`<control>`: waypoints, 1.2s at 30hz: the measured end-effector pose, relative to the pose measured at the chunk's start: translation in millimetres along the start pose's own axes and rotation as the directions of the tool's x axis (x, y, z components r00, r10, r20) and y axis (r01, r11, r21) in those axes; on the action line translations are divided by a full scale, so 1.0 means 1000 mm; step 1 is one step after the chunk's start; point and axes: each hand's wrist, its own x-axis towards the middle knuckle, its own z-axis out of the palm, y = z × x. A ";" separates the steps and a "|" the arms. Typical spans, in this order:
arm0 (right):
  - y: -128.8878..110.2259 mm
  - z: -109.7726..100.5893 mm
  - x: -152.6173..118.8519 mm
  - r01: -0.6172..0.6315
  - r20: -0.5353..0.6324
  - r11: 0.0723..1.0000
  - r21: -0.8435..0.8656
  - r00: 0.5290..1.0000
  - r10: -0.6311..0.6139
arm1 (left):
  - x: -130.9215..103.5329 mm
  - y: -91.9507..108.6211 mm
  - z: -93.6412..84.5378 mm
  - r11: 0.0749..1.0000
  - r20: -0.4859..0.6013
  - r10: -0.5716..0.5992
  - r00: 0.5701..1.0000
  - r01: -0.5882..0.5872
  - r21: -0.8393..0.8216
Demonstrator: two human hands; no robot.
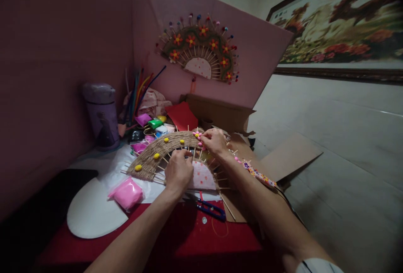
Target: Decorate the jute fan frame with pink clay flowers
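Observation:
A half-round fan of thin sticks woven with brown twine [147, 166] lies in front of me, with several yellow clay dots [156, 156] along its band. At its top is a flower of pink clay petals [195, 134] round a yellow middle. My right hand [215, 142] is closed in a pinch at this flower, its fingertips on a pink petal. My left hand [179, 171] curls round the fan's inner sticks, just beside the white half-circle with red spots [203, 175]. The left fingertips are partly hidden.
Blue-handled scissors [211, 210] lie near the front. A pink clay packet [127, 193] and a white cut disc [94, 210] are at left. A purple tumbler [102, 115] stands behind. A finished fan [201, 48] hangs on the pink board; cardboard [292, 157] lies right.

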 end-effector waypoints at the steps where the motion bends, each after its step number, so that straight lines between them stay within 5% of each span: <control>1: 0.001 0.000 0.000 -0.001 -0.015 1.000 0.005 1.000 0.001 | 0.000 0.000 0.000 1.000 -0.001 -0.003 1.000 0.003 0.002; 8: 0.003 -0.001 0.000 0.125 -0.091 0.990 0.063 0.989 -0.119 | 0.001 -0.001 0.001 1.000 -0.009 0.007 1.000 -0.007 0.011; 11: 0.006 -0.017 0.003 0.138 -0.223 0.985 0.103 0.968 -0.112 | 0.003 -0.004 0.003 1.000 -0.022 0.028 0.999 -0.027 0.009; 16: 0.027 -0.059 -0.001 0.172 -0.466 0.964 0.205 0.883 -0.059 | 0.005 -0.004 -0.004 0.993 -0.014 0.112 0.994 -0.111 0.035; 20: 0.049 -0.079 -0.020 0.124 -0.613 0.934 0.335 0.781 0.116 | 0.004 0.001 -0.013 0.982 -0.140 0.165 0.976 -0.149 0.116; 25: 0.063 -0.079 -0.049 0.205 -0.749 0.926 0.316 0.654 0.111 | 0.004 0.003 -0.009 0.961 -0.084 0.119 0.989 -0.136 -0.241; 29: 0.064 -0.070 -0.066 0.329 -0.769 0.882 0.336 0.637 0.055 | 0.003 0.002 -0.003 0.877 -0.046 0.112 0.993 -0.121 -0.464; 36: 0.067 -0.066 -0.075 0.395 -0.744 0.870 0.294 0.666 -0.051 | 0.000 0.004 -0.001 0.832 -0.038 0.093 0.995 -0.099 -0.546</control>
